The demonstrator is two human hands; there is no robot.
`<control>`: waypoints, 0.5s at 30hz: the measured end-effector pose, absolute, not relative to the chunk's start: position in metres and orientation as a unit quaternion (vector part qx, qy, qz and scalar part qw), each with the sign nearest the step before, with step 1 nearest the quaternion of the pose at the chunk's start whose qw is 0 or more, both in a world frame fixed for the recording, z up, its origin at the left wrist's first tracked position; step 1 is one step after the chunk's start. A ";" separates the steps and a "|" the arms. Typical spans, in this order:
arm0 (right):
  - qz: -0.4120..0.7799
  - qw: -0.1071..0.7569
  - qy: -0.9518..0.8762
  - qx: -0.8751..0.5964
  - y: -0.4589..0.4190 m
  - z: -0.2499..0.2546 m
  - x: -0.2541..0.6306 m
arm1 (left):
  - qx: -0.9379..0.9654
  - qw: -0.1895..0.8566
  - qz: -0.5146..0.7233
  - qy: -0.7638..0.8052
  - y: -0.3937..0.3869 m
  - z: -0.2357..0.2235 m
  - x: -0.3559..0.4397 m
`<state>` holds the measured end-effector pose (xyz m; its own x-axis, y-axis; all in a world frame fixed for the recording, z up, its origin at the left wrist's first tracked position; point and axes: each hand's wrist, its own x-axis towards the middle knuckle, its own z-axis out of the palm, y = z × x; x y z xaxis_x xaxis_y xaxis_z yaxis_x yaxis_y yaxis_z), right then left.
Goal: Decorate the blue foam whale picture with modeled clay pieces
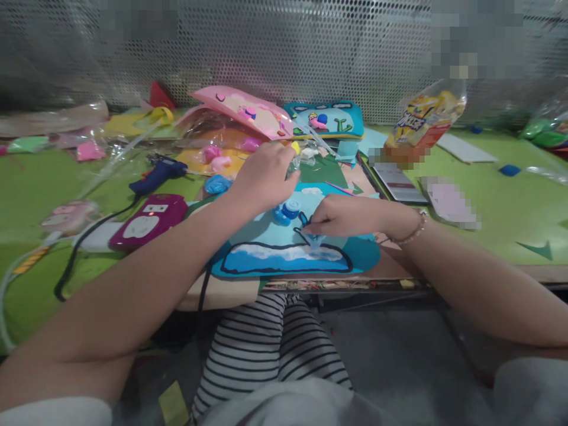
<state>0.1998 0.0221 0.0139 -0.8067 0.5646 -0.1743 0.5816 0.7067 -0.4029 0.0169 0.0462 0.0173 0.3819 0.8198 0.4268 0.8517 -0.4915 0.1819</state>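
A blue foam board (373, 251) lies in front of me with a black-outlined wave shape (284, 260) in blue and white along its lower part. On it sits a small blue clay figure (284, 212) with a rolled top. My right hand (344, 216) is closed at the board, fingertips down beside black-outlined blue loops (302, 223). Under these fingers is a pale blue piece (315, 241); what they hold is hidden. My left hand (266, 177) reaches past the board's top edge, thumb apart from the bent fingers, near a yellow bit (295, 148) and clear plastic wrapping (308, 154).
Left are a blue glue gun (160, 174), a magenta power socket (153, 222) and cables. Behind stand a decorated pink piece (244, 112) and a decorated blue case (328, 118). A phone (397, 182) and a yellow-labelled bottle (426, 121) are on the right.
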 end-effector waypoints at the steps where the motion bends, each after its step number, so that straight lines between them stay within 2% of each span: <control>1: -0.225 0.020 0.924 0.309 0.022 0.014 0.200 | -0.831 0.033 -0.236 -0.503 0.046 0.018 0.017; 15: -0.231 0.015 0.927 0.294 0.023 0.012 0.200 | -0.838 0.072 -0.241 -0.484 0.048 0.015 0.015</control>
